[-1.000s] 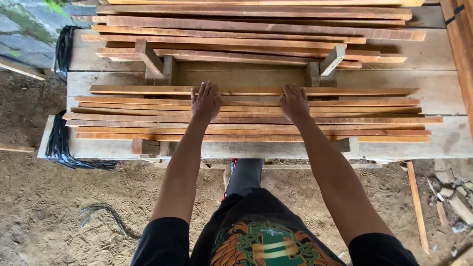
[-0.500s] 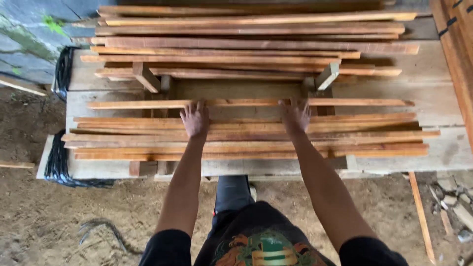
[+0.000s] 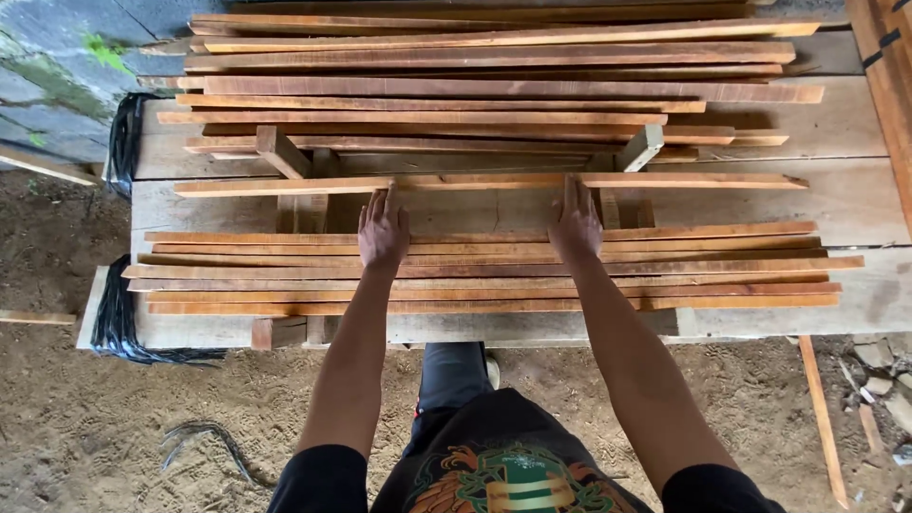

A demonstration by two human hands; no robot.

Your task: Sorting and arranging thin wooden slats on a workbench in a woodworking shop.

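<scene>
With both palms flat, left hand (image 3: 383, 231) and right hand (image 3: 576, 225) spread open fingers, gripping nothing, fingertips touching single slat (image 3: 484, 181); near slat stack (image 3: 494, 271) under wrists, counter (image 3: 855, 214) bare between.

Single slat (image 3: 489, 180) on workbench (image 3: 845, 204), between near stack (image 3: 494, 271) and far stack (image 3: 494, 85)

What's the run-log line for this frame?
left hand: flat, fingertips on lone strip | right hand: same | near stack: under wrists

Both arms outstretched, left hand (image 3: 383, 231) and right hand (image 3: 577, 226) flat, palms down, fingers extended.
</scene>
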